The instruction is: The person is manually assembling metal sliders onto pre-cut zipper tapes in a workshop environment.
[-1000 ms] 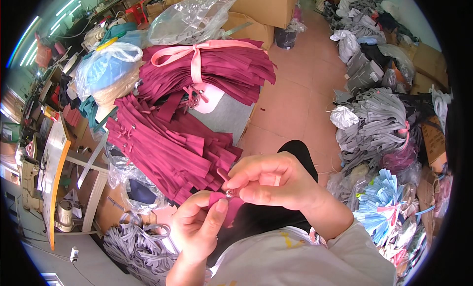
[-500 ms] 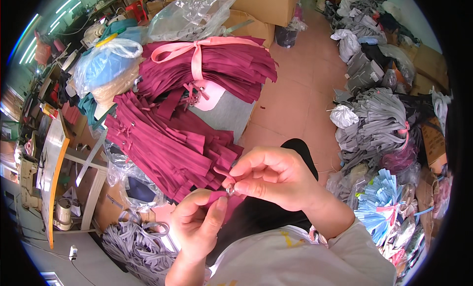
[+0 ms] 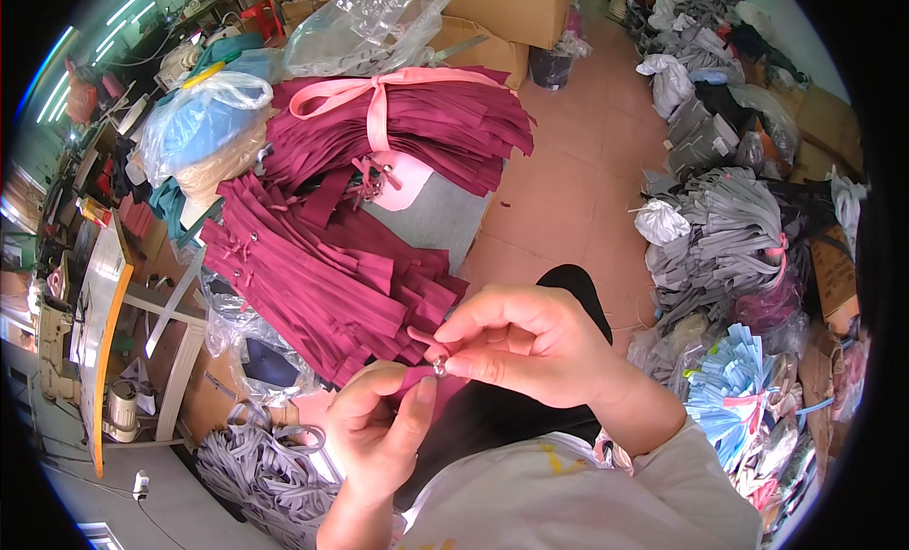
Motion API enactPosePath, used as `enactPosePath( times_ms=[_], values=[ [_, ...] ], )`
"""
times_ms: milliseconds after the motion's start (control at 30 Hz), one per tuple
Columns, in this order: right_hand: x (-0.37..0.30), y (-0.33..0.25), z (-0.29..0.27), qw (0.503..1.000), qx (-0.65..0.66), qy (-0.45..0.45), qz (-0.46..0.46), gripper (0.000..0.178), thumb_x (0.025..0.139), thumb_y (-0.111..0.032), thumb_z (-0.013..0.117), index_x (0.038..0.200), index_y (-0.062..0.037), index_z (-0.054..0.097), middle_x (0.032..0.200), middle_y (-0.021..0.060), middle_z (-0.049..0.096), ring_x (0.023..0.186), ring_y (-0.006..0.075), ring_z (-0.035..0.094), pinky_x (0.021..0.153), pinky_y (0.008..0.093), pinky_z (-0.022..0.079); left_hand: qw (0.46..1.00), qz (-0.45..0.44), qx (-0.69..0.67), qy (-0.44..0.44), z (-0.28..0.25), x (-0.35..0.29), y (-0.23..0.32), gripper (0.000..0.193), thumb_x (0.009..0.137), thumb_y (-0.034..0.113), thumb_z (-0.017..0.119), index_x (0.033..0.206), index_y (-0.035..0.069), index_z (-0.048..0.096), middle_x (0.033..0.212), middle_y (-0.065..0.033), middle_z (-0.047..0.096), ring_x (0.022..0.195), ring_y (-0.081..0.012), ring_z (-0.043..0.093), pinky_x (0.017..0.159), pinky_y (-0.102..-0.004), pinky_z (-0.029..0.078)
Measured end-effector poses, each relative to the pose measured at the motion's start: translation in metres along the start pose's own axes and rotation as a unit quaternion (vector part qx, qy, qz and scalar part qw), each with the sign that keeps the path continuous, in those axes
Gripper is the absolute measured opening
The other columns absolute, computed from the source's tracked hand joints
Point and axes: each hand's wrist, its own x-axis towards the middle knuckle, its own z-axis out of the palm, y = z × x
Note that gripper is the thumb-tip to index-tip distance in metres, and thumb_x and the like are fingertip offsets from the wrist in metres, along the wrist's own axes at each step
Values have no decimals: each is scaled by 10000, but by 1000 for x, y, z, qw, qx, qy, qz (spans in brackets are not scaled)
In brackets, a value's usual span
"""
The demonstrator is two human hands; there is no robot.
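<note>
My left hand pinches a maroon fabric strap between thumb and fingers. At the strap's end sits a small shiny metal ring, its exact shape too small to tell. My right hand closes thumb against fingers beside the ring, on a narrow pink strip whose free end curls out past the fingertips. Just beyond both hands lies a fanned stack of maroon straps, with a few small metal pieces and pink ends along its left side.
Farther back, a maroon bundle is tied with a pink ribbon. Bagged blue fabric stands left of it. Grey straps lie lower left. Grey bundles and a light blue bundle line the right side.
My right hand has shifted very slightly, and the metal ring between the hands has turned a little. The stacks stay where they were.
</note>
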Motion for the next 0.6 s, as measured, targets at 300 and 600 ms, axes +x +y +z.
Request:
enactPosePath(
  times_ms=[300, 600],
  values=[
    [3, -2, -2, 999, -42, -3, 27, 238, 932, 12, 628, 1168, 12, 594, 1023, 84, 663, 977, 138, 666, 809, 270, 569, 999, -7, 34, 16, 3, 1, 2, 83, 854, -83, 675, 908, -53, 620, 790, -49, 597, 636, -72, 511, 572, -202, 387],
    [9, -10, -5, 992, -119, -15, 26, 283, 929, 1, 629, 1204, -18, 568, 993, 126, 718, 918, 164, 704, 768, 285, 563, 997, 4, 78, -1, 0, 3, 0, 105, 839, -71, 694, 897, -50, 609, 779, -49, 585, 647, -78, 493, 576, -206, 381]
  ],
)
